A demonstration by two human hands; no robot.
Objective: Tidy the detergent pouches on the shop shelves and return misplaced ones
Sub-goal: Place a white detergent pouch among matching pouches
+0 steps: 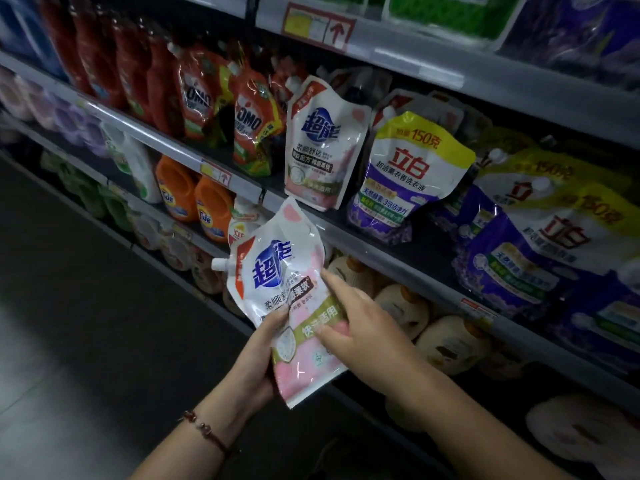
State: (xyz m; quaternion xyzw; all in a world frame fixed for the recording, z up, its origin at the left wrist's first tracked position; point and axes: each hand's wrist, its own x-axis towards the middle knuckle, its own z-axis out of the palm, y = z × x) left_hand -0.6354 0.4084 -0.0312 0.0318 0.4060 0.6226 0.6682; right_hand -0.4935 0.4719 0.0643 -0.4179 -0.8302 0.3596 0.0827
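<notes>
I stand in a shop aisle, facing long metal shelves (221, 157) stocked with laundry goods. At twelve o'clock, spouted detergent pouches (322, 143) sit in rows; at ten o'clock, red bottles (97, 60); at nine o'clock, orange Tide jugs (194, 199). Price tags (216, 173) are clipped to the shelf edges, one at twelve o'clock with a red arrow (335, 32).
</notes>
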